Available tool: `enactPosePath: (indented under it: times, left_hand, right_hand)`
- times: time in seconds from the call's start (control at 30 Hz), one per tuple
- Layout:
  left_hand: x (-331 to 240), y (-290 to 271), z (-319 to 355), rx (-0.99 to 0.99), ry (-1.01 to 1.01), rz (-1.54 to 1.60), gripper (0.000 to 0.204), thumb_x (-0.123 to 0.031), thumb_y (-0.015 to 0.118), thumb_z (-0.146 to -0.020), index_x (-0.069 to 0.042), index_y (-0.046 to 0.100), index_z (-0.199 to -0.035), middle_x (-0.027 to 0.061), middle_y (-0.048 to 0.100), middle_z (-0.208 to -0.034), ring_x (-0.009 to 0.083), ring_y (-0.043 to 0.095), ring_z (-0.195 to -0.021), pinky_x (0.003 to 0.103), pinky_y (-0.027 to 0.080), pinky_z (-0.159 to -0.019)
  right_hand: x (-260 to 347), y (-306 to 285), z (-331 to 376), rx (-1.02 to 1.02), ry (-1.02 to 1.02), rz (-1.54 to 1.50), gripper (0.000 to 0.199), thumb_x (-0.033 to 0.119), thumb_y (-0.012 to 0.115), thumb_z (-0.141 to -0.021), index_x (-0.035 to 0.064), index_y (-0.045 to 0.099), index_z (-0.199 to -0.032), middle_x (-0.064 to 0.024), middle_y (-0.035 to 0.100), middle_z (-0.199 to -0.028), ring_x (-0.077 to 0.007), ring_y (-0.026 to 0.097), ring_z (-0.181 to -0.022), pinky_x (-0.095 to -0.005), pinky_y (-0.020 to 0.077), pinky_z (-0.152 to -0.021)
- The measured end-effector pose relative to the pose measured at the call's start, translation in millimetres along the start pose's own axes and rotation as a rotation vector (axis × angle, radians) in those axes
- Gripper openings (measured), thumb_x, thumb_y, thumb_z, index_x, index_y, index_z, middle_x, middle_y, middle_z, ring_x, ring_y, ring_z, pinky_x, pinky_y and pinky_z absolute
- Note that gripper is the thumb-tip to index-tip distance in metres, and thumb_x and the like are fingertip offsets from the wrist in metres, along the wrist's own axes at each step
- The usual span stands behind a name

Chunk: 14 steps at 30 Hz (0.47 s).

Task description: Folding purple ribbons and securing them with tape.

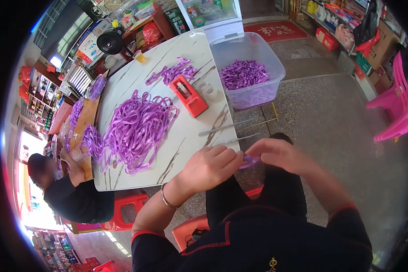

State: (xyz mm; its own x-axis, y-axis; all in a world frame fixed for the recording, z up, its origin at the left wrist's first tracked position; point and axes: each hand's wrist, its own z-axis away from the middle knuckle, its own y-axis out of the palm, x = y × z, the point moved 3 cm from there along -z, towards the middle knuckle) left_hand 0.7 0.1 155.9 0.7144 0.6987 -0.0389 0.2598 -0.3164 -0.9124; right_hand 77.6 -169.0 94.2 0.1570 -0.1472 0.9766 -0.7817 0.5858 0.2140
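Observation:
My left hand (208, 167) and my right hand (279, 154) meet above my lap, just off the table's near corner. Between their fingertips they pinch a small piece of purple ribbon (250, 161), mostly hidden by the fingers. A bracelet circles my left wrist. On the white marble-look table (186, 140) lies a big tangled heap of purple ribbon strips (138, 129), to the left of my hands. A red tape dispenser (188, 95) stands beyond it, with a smaller ribbon pile (172, 72) farther back.
A clear plastic bin (249, 72) holding purple ribbon pieces stands on the floor to the right of the table. Another person in black (72, 195) sits at the table's left side. Red stools (122, 211) stand nearby, pink chairs (399, 109) at right, shop shelves around.

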Motion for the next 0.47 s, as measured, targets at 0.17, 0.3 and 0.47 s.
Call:
enactPosePath:
  times: [0.17,0.3,0.47]
  left_hand:
    - [5.0,2.1,8.8,0.091,-0.040,0.130,0.017,-0.006,0.061,-0.072,0.002,0.058,-0.087,0.0062,0.049,-0.067,0.0200,0.054,-0.060,0.031,0.043,-0.048]
    - [9.6,8.5,16.1,0.133,-0.506,0.713,0.012,-0.010,0.057,-0.083,0.001,0.059,-0.083,0.0020,0.049,-0.060,0.0125,0.051,-0.051,0.025,0.040,-0.044]
    - [12.2,41.7,35.2,0.171,-1.034,1.766,0.016,-0.016,0.055,-0.089,-0.002,0.061,-0.087,-0.0034,0.048,-0.055,0.0044,0.046,-0.045,0.018,0.035,-0.041]
  right_hand:
    - [1.5,5.1,-15.9,0.348,0.251,0.062,0.016,0.013,0.054,-0.086,-0.0006,0.058,-0.095,-0.0043,0.062,-0.085,-0.0112,0.058,-0.080,-0.0245,0.0439,-0.074]
    - [19.1,13.5,-17.4,0.171,-0.088,0.600,0.012,0.010,0.064,-0.076,0.0033,0.061,-0.086,-0.0027,0.060,-0.078,-0.0133,0.059,-0.074,-0.0289,0.0427,-0.070]
    - [22.4,28.9,-6.2,-0.194,-0.981,1.374,0.024,0.014,0.069,-0.067,0.0090,0.061,-0.088,0.0007,0.058,-0.077,-0.0127,0.059,-0.076,-0.0360,0.0386,-0.075]
